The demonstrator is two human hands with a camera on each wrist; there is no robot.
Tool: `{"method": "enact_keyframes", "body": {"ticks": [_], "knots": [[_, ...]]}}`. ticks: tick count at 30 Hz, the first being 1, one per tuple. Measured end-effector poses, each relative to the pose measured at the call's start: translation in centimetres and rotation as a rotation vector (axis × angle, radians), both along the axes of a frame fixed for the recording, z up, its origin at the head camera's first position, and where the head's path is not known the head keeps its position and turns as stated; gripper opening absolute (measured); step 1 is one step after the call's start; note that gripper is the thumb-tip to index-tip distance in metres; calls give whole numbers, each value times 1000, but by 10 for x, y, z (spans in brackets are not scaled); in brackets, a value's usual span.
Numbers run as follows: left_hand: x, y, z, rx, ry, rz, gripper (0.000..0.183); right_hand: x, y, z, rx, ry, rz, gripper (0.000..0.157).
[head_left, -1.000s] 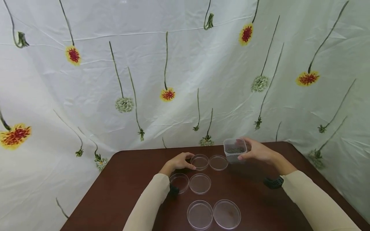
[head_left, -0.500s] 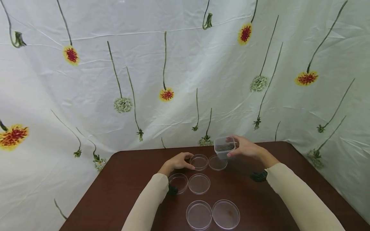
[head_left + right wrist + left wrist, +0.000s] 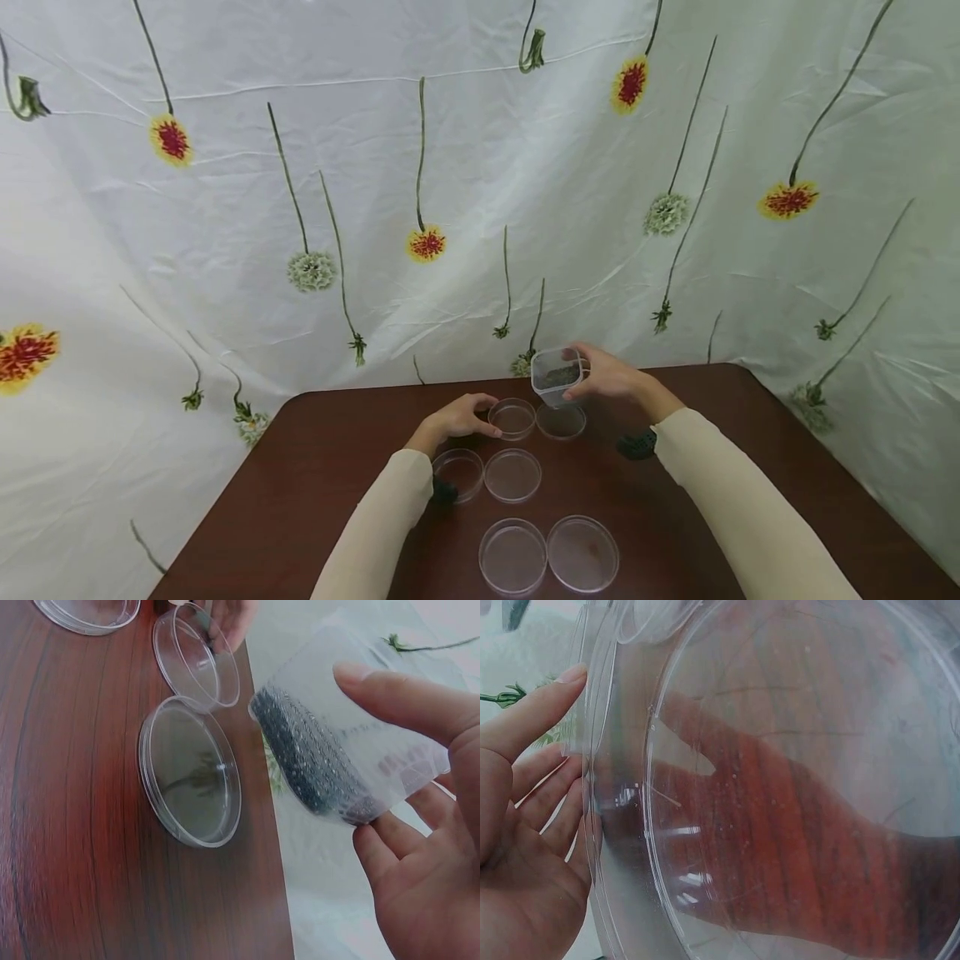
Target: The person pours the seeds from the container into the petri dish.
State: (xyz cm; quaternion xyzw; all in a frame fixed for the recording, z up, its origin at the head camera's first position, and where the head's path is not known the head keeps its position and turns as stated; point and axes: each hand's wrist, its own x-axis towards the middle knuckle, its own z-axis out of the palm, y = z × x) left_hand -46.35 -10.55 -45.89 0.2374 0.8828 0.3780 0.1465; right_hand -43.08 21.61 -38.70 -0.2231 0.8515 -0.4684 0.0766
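My right hand [image 3: 611, 379] grips a clear square plastic tub [image 3: 315, 735], thumb on one side and fingers on the other. Dark granules [image 3: 300, 754] lie heaped toward the tub's lower side, since it tilts to the left. Below it, the back-right petri dish [image 3: 187, 780] stands on the table, partly overlapped by the tub in the head view. My left hand [image 3: 459, 418] holds the back-left petri dish [image 3: 512, 419] at its rim between thumb and fingers. In the left wrist view, the thumb [image 3: 551, 705] reaches the dish's clear edge.
Two dishes stand in a middle row, the left one [image 3: 459, 475] beside my left wrist and the right one [image 3: 513, 476] next to it. Nearer are two more dishes [image 3: 513, 557]. Behind the brown table [image 3: 315, 467] hangs a flowered white cloth [image 3: 465, 167].
My right hand has carried the tub leftward, from right of the back dishes to above them, and tipped it left. The left hand keeps its place at the dish.
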Motion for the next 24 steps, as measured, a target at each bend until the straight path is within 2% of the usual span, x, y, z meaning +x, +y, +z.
{"method": "enact_keyframes", "body": {"ticks": [5, 13, 18, 24], "knots": [[0, -2, 0, 14, -9, 9, 67, -7, -17, -2, 66, 77, -21, 84], [2, -2, 4, 10, -4, -6, 65, -16, -36, -6, 225, 175, -59, 86], [1, -2, 4, 4, 9, -14, 65, -19, -49, -10, 271, 252, -64, 90], [0, -4, 0, -14, 27, -16, 64, -20, -61, -15, 276, 289, -63, 95]]}}
